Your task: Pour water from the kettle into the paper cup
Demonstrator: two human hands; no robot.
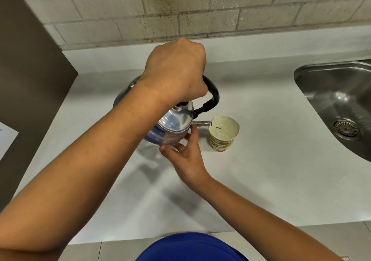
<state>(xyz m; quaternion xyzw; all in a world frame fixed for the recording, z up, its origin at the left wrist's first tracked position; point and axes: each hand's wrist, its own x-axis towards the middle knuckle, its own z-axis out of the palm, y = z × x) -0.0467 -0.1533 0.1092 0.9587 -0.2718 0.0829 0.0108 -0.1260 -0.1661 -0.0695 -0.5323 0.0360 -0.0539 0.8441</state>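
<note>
Kettle (172,124): tilted, spout toward sink (339,104), over cup (223,133).
Left hand (176,70): fingers clenched around handle.
Right hand (185,154): fingers spread, touching kettle.
Counter (271,160): bare toward front edge.

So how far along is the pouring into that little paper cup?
Done: the shiny metal kettle is lifted and tilted, its spout at the rim of the patterned paper cup. In hand: the left hand grips the black handle, the right hand steadies the body, and water seems to be entering the cup. Left: finish filling, then set the kettle down on the white counter.
</note>
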